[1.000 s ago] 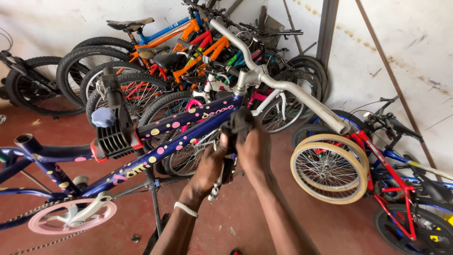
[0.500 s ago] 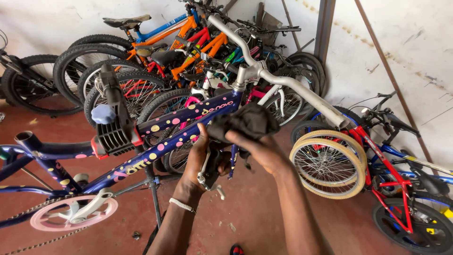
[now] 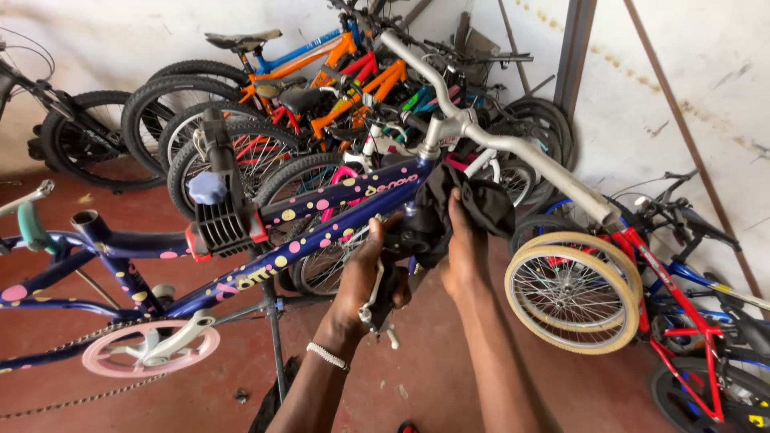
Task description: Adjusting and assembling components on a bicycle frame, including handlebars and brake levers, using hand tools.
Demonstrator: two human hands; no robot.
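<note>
A dark blue child's bike frame (image 3: 321, 228) with pink and yellow dots hangs in a black repair-stand clamp (image 3: 224, 220). My left hand (image 3: 370, 269) grips a black and silver part (image 3: 383, 298) just under the frame's front end. My right hand (image 3: 464, 248) presses a black rag (image 3: 469, 204) against the head tube, below the silver handlebar (image 3: 513, 148). A pink chainring (image 3: 152, 346) with a loose chain hangs at the lower left.
Several bikes, orange, blue and red, lean against the white wall behind. A small wheel with a cream tyre (image 3: 573, 293) on a red bike stands right of my arms. The repair stand's pole (image 3: 275, 341) rises from the red floor.
My right hand has slid the rag from under the frame up onto the head tube. My left hand stayed on the part below. The view has shifted slightly.
</note>
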